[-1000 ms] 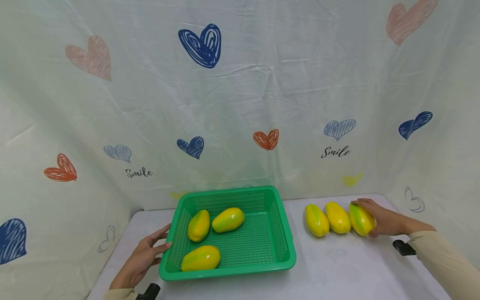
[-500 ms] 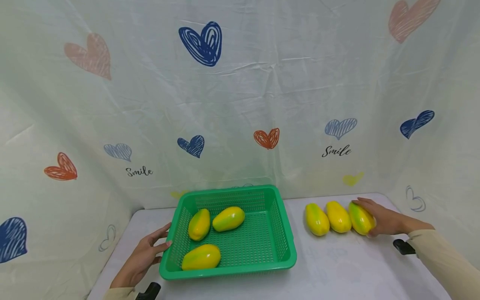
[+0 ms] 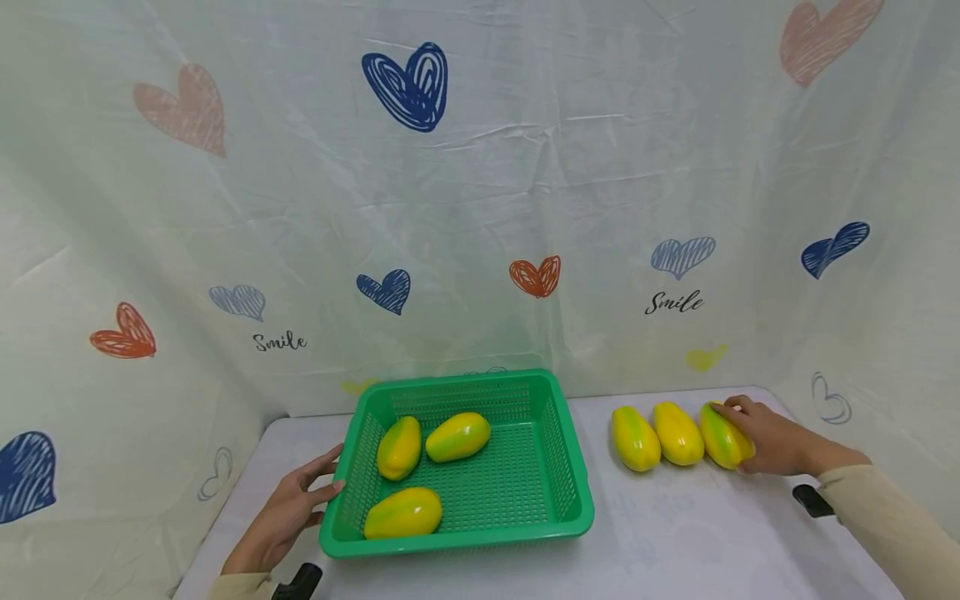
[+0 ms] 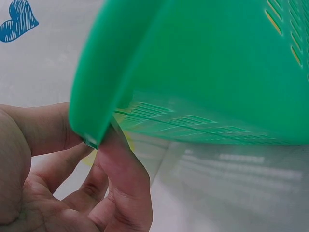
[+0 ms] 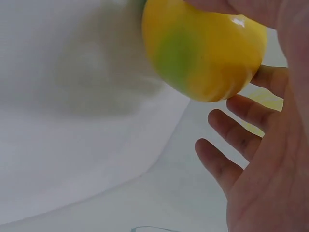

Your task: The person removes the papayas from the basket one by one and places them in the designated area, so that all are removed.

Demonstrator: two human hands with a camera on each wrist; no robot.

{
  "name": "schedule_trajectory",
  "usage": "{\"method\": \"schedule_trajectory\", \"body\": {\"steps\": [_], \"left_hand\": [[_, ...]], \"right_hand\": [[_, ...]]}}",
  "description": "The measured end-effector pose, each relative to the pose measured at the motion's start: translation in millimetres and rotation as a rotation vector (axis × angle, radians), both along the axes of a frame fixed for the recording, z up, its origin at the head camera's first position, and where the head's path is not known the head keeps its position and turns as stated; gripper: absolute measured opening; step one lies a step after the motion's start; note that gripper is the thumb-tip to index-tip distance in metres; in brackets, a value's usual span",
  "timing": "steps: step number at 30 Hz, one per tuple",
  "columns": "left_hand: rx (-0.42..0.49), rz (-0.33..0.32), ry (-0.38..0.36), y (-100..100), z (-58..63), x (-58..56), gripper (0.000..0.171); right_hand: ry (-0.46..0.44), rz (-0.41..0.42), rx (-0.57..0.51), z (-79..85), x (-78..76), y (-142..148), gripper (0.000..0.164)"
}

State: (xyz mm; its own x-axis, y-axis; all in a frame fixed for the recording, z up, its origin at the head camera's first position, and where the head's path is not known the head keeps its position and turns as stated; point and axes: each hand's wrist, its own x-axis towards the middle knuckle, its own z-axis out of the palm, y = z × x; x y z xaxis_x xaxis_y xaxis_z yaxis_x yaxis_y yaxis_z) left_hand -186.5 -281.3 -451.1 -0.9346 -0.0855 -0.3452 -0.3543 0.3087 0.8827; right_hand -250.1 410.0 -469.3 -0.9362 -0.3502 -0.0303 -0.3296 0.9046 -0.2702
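Observation:
My left hand [image 3: 285,510] pinches the left rim of a green plastic basket [image 3: 583,500]. In the left wrist view, thumb and forefinger meet on the basket's rim [image 4: 104,72], the other fingers curving beneath. Three glossy yellow-green papayas lie inside: one at back left [image 3: 399,448], one at back middle [image 3: 458,437], one at front left [image 3: 405,513]. To the right, my right hand [image 3: 772,437] grips the rightmost papaya [image 3: 724,440] of a row of three. The right wrist view has thumb and forefinger around this papaya [image 5: 203,53], with lower fingers spread off it.
Beside the gripped fruit lie the row's middle papaya [image 3: 678,435] and left papaya [image 3: 634,440], close together. A white-covered table [image 3: 675,533] carries everything. A pale curtain [image 3: 465,200] printed with hearts hangs right behind the table's back edge.
The right hand's fingers have shifted slightly on the rightmost papaya, its knuckles rising a little, and the papaya has turned slightly. The left hand and basket stay put.

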Motion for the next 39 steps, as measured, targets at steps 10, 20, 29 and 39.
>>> {"method": "schedule_trajectory", "body": {"steps": [10,20,29,39], "left_hand": [[0.001,-0.008,0.008,0,-1.4,0.2,0.07],[0.001,-0.007,0.002,0,-0.4,0.5,0.07],[-0.001,-0.008,0.009,-1,-1.0,1.1,0.07],[-0.002,-0.007,0.018,0,-0.6,1.7,0.069]], "right_hand": [[0.091,0.028,0.123,-6.8,4.0,-2,0.087],[0.149,0.045,0.131,-14.7,5.3,-3,0.087],[0.121,0.03,0.115,-10.5,8.8,-5,0.088],[0.124,0.041,0.115,-10.5,9.2,-3,0.088]]}}
